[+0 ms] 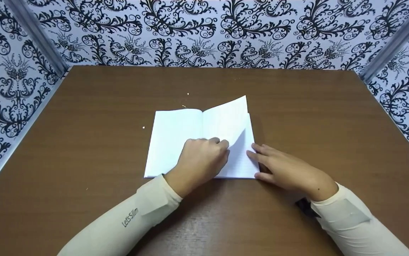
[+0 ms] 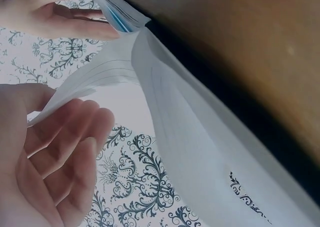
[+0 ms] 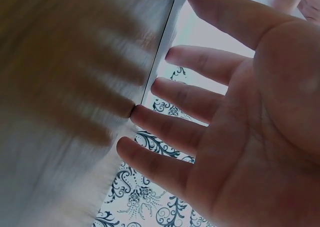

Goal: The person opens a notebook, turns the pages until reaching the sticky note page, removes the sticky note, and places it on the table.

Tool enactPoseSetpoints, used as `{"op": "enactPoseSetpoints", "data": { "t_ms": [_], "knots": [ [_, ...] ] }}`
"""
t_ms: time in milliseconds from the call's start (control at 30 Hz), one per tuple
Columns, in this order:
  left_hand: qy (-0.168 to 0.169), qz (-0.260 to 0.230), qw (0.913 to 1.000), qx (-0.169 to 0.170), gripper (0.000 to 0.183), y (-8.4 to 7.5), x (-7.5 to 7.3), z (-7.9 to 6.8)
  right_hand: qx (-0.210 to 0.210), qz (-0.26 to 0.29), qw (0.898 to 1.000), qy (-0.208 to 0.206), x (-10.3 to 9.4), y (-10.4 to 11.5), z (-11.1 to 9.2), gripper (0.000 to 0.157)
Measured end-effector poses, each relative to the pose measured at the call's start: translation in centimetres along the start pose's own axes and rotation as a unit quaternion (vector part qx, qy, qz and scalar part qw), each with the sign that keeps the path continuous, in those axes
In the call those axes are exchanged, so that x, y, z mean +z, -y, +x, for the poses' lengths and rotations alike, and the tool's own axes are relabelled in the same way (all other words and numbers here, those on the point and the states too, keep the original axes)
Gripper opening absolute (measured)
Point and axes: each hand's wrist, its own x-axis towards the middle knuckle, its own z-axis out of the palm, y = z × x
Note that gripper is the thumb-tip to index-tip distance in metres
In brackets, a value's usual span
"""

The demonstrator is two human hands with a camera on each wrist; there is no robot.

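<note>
An open notebook (image 1: 172, 142) with white, faintly lined pages lies on the brown table. My left hand (image 1: 204, 156) is over its middle, pinching one raised page (image 1: 227, 117) between thumb and curled fingers. In the left wrist view that page (image 2: 107, 62) bows upward from the spine to the left hand (image 2: 65, 157). My right hand (image 1: 286, 167) is at the notebook's lower right edge, its spread fingertips touching the edge and the right-hand sheets. Seen from the right wrist, the right hand's fingers (image 3: 170, 129) are nearly straight, with nothing gripped.
The wooden table (image 1: 83, 149) surrounds the notebook. A few tiny white scraps (image 1: 143, 127) lie near its left and top edges. Patterned black-and-white panels (image 1: 197, 35) stand behind the table and at both sides. Something small and black (image 1: 307, 207) shows at the right wrist.
</note>
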Motion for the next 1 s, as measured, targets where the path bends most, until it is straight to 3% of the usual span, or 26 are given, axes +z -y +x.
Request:
{"op": "enactPoseSetpoints", "data": {
  "t_ms": [400,600,1000],
  "knots": [
    [-0.054,-0.003,0.9983,-0.022,0.019,0.4,-0.2,0.1,-0.002,0.002,1.0,-0.006,0.1,-0.1,0.0,0.059],
    [-0.069,-0.012,0.997,-0.031,0.006,0.6,-0.6,0.3,-0.001,0.0,1.0,-0.008,0.2,-0.1,0.0,0.059],
    [-0.103,-0.063,0.9917,-0.046,0.031,1.1,-1.3,0.6,-0.001,0.001,1.0,-0.007,0.0,0.1,0.0,0.058]
  ]
}}
